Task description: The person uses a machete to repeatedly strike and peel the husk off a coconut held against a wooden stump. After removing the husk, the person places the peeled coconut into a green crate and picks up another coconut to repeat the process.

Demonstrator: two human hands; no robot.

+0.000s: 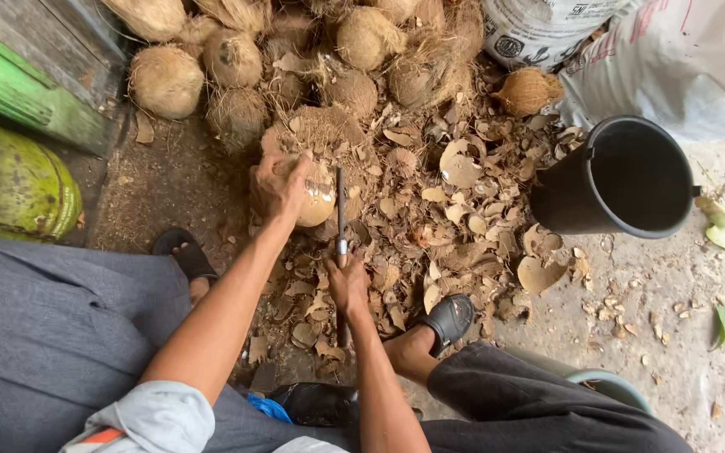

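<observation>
One half-husked coconut [316, 195] sits mid-floor just near of the coconut pile [295, 50], left hand [277, 186] clamped over its top, right hand [347, 285] gripping the knife [340, 210] handle; likely hard, heavyish, round, roll-prone: hold from above.

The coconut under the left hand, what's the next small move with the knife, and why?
Probably bring the knife down against the coconut. The left hand steadies it, the right hand grips the handle, and the blade stands right beside the partly peeled shell.
</observation>
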